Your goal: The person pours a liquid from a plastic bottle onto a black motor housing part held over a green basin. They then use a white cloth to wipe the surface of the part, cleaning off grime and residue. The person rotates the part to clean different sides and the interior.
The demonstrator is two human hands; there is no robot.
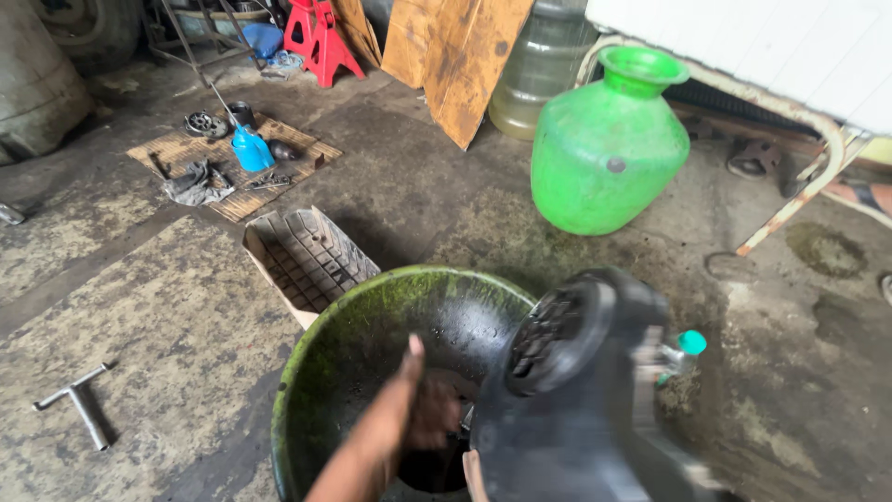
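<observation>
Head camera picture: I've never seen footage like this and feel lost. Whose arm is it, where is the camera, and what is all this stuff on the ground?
The camera sits on a person's head and looks down, so the arm is their own. Their left hand reaches into a round green tub with a dark wet inside. A large black plastic housing with a round vented grille is tilted over the tub; the right hand is hidden, so what holds the housing cannot be seen. On the stained concrete floor stand a green plastic pot, a blue oil can on a mat and a metal T-shaped wrench.
</observation>
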